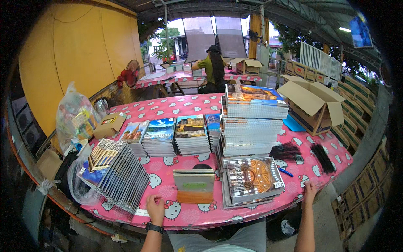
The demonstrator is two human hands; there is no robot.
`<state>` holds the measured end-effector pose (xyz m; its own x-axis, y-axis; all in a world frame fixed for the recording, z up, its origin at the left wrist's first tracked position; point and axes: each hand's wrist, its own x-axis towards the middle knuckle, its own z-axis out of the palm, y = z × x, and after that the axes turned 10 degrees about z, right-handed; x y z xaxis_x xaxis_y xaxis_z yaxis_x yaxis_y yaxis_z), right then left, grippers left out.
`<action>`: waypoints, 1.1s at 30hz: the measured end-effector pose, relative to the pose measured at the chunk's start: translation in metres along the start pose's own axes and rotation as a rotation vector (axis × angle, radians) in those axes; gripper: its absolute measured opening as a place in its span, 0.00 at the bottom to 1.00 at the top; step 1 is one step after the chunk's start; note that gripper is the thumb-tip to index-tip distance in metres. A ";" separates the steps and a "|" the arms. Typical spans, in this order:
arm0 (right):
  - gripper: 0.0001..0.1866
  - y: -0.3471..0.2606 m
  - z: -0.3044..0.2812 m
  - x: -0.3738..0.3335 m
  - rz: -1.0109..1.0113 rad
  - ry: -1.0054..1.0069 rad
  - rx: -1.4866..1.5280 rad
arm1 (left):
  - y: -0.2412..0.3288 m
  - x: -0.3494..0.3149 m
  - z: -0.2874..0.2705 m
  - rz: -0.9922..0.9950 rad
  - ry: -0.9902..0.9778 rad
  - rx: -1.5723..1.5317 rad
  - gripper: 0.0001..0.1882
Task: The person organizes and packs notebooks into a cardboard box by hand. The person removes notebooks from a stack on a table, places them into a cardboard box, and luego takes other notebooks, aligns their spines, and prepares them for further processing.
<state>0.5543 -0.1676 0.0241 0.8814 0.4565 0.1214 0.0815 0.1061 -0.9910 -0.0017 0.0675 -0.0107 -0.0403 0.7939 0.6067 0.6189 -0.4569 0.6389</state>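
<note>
My left hand (155, 208) rests at the near table edge, fingers curled, with nothing visible in it. It lies between a leaning stack of notebooks with dark bound edges (121, 176) and an upright grey-green panel on a brown base (194, 186). At the right edge of the table is my right hand (310, 192), its fingers closed; what they hold, if anything, is too small to make out. Nearest to it are a blue pen (286, 172), a bundle of thin black strands (322, 158) and a low stack of picture-covered notebooks (252, 179).
A tall notebook stack (252, 136) rises behind the low one. Shorter stacks (191, 134) stand mid-table, and more black strands (286, 152) lie beside them. An open carton (310, 107) sits far right, a filled plastic bag (75, 115) far left. Another person (212, 69) sits beyond.
</note>
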 end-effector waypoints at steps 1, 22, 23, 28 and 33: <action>0.10 0.014 0.004 0.004 -0.040 0.003 -0.066 | 0.002 0.001 0.000 -0.005 0.015 -0.022 0.07; 0.13 0.038 0.045 -0.021 -0.308 0.247 -0.947 | -0.001 0.003 -0.001 -0.116 -0.014 -0.106 0.10; 0.13 0.037 0.045 -0.023 -0.302 0.252 -0.938 | 0.000 0.003 -0.001 -0.132 -0.022 -0.122 0.10; 0.14 0.036 0.052 -0.026 -0.313 0.266 -0.856 | -0.003 0.003 -0.005 -0.208 -0.040 -0.206 0.08; 0.13 0.043 0.039 -0.016 -0.267 0.231 -0.826 | 0.007 0.002 0.004 -0.054 -0.056 -0.250 0.17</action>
<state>0.5251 -0.1358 -0.0179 0.8494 0.3093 0.4277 0.5274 -0.5269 -0.6664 0.0058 0.0671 -0.0066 -0.0202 0.8374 0.5463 0.4033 -0.4931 0.7708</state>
